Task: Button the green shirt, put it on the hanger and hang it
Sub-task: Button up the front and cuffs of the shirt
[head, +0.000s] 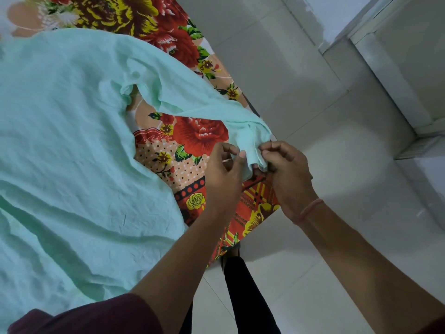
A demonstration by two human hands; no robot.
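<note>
The pale green shirt (pixel 67 145) lies spread and creased over a flowered bedsheet (pixel 192 138), filling the left of the view. One sleeve stretches right toward the bed's edge, ending in a cuff (pixel 248 141). My left hand (pixel 224 174) pinches the cuff's left side with thumb and fingers. My right hand (pixel 286 172) grips the cuff's right side, fingers curled. The button itself is hidden between my fingers. No hanger is in view.
The bed edge runs diagonally from top centre to lower centre. Right of it is white tiled floor (pixel 325 145). A white cabinet or step (pixel 397 68) stands at the upper right. My dark trouser leg (pixel 248 295) is beside the bed.
</note>
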